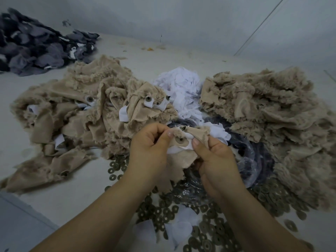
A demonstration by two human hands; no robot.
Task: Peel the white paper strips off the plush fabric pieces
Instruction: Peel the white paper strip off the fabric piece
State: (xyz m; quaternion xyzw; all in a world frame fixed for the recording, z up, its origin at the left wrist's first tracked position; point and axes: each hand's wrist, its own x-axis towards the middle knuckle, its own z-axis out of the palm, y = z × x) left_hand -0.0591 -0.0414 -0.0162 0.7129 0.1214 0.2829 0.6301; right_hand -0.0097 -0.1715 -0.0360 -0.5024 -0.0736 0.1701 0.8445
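Fingers of the left hand [151, 144] are curling round the near-centre plush piece [183, 157], thumb pressing by its washer [180, 140] to steady the backing, while the right hand [216, 159] is pinching the fabric edge w/ the white paper strip [179, 149] just beside its thumb, prob. to get a peel started. Both are holding it up close over the dark bag [254, 157], so scraps can drop nearby. Left pile [72, 115] is showing strips & studs, likely undone; right pile [272, 106] is showing none, likely done. Peeled paper heap [181, 84] is sitting far-centre between them; loose washers [209, 215] are lying near.
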